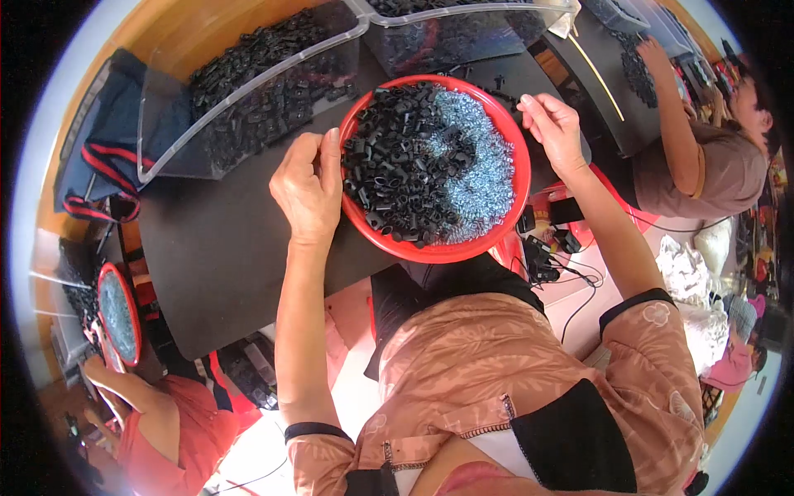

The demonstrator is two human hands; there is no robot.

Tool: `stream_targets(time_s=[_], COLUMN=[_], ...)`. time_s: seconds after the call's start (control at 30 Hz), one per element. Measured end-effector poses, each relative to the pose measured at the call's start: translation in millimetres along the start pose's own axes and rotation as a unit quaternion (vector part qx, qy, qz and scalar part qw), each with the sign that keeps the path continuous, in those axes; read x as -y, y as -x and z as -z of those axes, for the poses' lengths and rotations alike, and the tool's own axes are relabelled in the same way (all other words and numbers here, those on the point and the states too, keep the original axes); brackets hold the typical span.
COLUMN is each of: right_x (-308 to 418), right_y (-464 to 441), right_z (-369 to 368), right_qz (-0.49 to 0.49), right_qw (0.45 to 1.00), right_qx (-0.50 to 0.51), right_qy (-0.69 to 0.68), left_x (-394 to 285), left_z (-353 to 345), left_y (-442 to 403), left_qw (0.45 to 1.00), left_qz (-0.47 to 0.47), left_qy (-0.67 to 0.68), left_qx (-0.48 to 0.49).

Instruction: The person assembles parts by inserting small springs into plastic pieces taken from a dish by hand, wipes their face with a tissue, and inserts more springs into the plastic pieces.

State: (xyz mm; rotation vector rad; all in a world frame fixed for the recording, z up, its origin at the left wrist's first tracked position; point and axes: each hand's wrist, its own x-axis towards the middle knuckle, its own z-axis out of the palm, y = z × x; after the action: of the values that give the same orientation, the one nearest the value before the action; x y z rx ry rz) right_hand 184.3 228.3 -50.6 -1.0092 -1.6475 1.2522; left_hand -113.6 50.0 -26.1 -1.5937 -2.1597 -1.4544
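A round red basin [430, 255] sits at the near edge of the dark table, in front of my body. Its left part holds small black plastic pieces [397, 157], its right part small shiny metal springs [488, 178]. My left hand [310, 182] is at the basin's left rim, fingers curled together; what they pinch, if anything, is hidden. Over the right rim, my right hand [552, 128] is raised with thumb and forefinger pinched together on something too small to make out.
Clear plastic bins [248, 99] with black pieces stand along the table's [207, 256] far side. A co-worker [703, 157] sits at the right, another [174, 430] at the lower left near a second red basin [136, 331]. Cables [579, 277] hang right of my lap.
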Motion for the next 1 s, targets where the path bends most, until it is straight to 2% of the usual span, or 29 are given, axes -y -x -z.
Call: stream_targets(time_s=[0.07,0.13,0.2,0.3,0.4,0.57,0.63,0.77,0.87,0.97,1.0], right_x=[0.3,-0.1,1.6,2.2,3.9,7.5,10.4,7.2,8.9,13.7,16.6], right_y=[0.5,1.1,1.9,2.5,3.2,4.9,6.1,7.0,7.6,10.9,13.5], right_z=[-0.1,0.1,-0.5,-0.3,0.8,-0.3,2.5,4.3,2.5,4.6,4.3], right_qz=[-0.001,-0.004,-0.003,-0.001,-0.006,-0.008,-0.030,0.000,0.003,-0.005,0.025], right_qw=[1.000,1.000,1.000,1.000,1.000,1.000,0.999,0.998,0.998,0.998,0.997], right_qx=[0.003,0.005,0.005,0.007,0.015,0.029,0.043,0.055,0.055,0.057,0.067], right_qy=[0.000,0.006,0.012,0.001,0.005,0.007,0.008,0.041,-0.010,0.012,0.018], left_x=[-14.6,-26.6,-34.4,-44.3,-41.4,-48.6,-50.3,-53.0,-51.8,-51.6,-50.2], left_z=[-2.7,-14.1,-33.3,-63.7,-79.9,-79.3,-80.4,-80.9,-79.4,-72.0,-67.6], left_y=[-12.1,-27.4,-40.2,-49.1,-54.0,-56.3,-56.6,-55.8,-54.4,-53.3,-54.0], left_qw=[0.997,0.992,0.983,0.973,0.976,0.971,0.969,0.963,0.962,0.974,0.977], left_qz=[-0.040,-0.085,-0.135,-0.193,-0.176,-0.134,-0.142,-0.159,-0.179,-0.180,-0.181], left_qy=[0.064,0.075,0.040,-0.058,-0.054,-0.050,-0.058,-0.075,-0.072,-0.039,-0.040], left_qx=[-0.001,0.053,0.114,0.115,0.116,0.190,0.194,0.206,0.194,0.132,0.104])
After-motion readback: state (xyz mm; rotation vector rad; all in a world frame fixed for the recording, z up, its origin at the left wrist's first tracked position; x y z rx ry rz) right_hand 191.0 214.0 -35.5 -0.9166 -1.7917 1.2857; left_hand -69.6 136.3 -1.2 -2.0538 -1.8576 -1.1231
